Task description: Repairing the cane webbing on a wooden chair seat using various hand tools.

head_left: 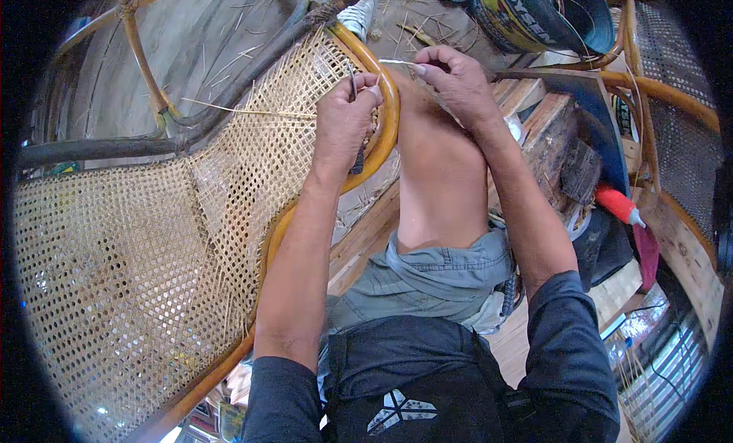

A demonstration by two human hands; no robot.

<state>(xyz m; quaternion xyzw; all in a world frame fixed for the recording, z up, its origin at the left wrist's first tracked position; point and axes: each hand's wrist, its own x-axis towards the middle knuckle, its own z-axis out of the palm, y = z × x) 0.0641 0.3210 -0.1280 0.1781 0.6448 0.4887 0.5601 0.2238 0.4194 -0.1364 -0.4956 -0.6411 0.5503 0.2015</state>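
Woven cane webbing (153,237) stretches across a curved rattan frame (392,99) on my left. My left hand (345,126) is closed at the inner edge of that frame, over the webbing. A thin tool (356,162) runs through its grip, a dark end showing below the palm and a slim tip above the fingers; its exact kind is unclear. A loose cane strand (244,110) points leftward from beside this hand. Above my bare knee, my right hand (458,84) pinches a pale cane strip (397,62) whose free end reaches toward the frame.
Dark frame poles (229,111) cross the upper left. Cane scraps litter the floor (412,19). A dark bucket (527,19) stands at the upper right, near another cane-panelled rattan piece (672,84). Wooden blocks (546,126) and a red bottle (615,203) lie right of my leg.
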